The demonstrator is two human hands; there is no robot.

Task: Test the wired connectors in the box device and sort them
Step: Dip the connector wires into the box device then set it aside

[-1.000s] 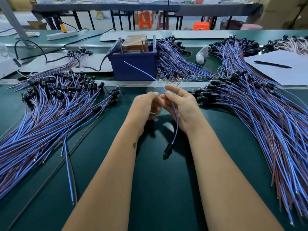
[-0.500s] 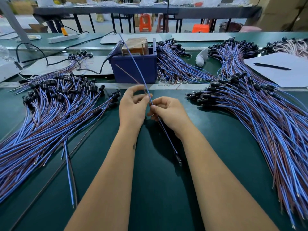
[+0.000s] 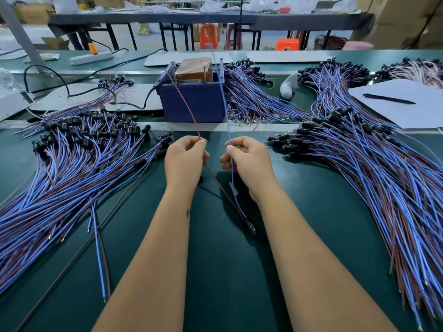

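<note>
Two hands raised over tabletop [image 3: 215, 271]: left hand [image 3: 184, 161] fingers pinch brown wire [image 3: 184, 104]; right hand [image 3: 249, 161] fingers pinch blue wire [image 3: 225, 109]; both leads reach toward box device [image 3: 191, 99].

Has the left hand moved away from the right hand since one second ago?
Yes. The left hand has moved left, toward the left wire pile, and now holds the brown wire apart from the right hand.

The box [image 3: 191, 101] is dark blue, the table [image 3: 215, 271] dark green, and the wires [image 3: 383, 188] blue and brown.
</note>
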